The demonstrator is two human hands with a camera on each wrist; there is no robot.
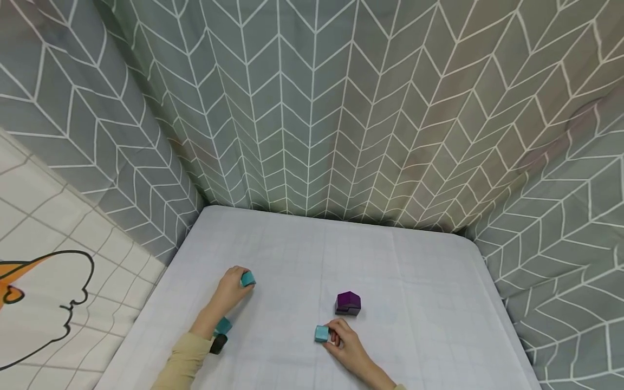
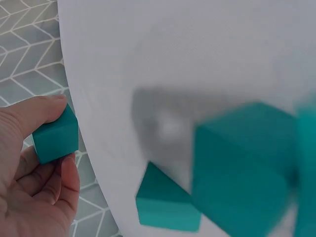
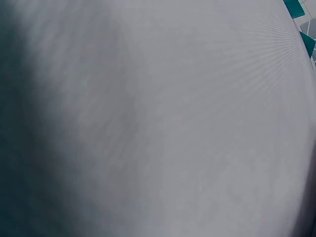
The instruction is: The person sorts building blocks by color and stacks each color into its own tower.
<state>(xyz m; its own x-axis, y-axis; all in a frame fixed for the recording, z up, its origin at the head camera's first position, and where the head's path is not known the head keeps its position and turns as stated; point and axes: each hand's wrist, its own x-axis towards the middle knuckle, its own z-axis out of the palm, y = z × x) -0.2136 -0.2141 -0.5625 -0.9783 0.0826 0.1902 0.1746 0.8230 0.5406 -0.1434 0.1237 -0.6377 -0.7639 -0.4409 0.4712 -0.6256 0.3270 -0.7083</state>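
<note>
My left hand (image 1: pixel 230 291) pinches a teal block (image 1: pixel 247 278) over the left part of the table. The left wrist view shows the same block (image 2: pixel 58 134) between thumb and fingers. Beside the left forearm is another teal block (image 1: pixel 223 326), partly hidden, with a small black object (image 1: pixel 218 344) next to it. My right hand (image 1: pixel 348 346) holds a light teal cube (image 1: pixel 322 333) between thumb and fingers, near the table's middle. Just beyond that hand sits a purple block (image 1: pixel 348 303) with a dark front. The right wrist view shows no hand, only blurred dark teal along its left side.
A white cloth covers the table (image 1: pixel 414 325). Grey patterned curtains (image 1: pixel 312 108) hang behind it and at both sides. In the left wrist view, a teal wedge (image 2: pixel 168 205) lies on the cloth, and a large blurred teal shape (image 2: pixel 242 168) is close to the camera.
</note>
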